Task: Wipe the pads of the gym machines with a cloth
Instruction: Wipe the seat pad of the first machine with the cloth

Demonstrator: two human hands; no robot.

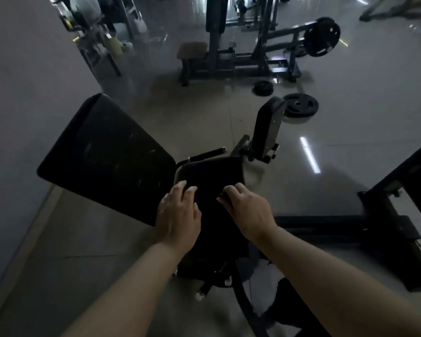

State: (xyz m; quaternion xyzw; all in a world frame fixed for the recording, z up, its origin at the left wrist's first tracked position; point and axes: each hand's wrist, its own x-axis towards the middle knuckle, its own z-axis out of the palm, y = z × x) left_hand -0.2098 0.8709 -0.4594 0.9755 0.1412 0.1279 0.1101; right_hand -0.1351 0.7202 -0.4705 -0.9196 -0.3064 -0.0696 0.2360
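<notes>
Both hands held a dark cloth (212, 176) spread between them over the seat: the left hand (178, 210) lay on its near-left edge, the right hand (247, 210) pinched its right edge. The large back pad (102, 156) lay just left, nearer the left hand. Dim light blurred cloth into seat.

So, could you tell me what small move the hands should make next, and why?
Probably draw the black cloth flat across the small pad beneath it. The left hand and right hand both grip its near edge, and the large angled pad beside it lies uncovered.
</notes>
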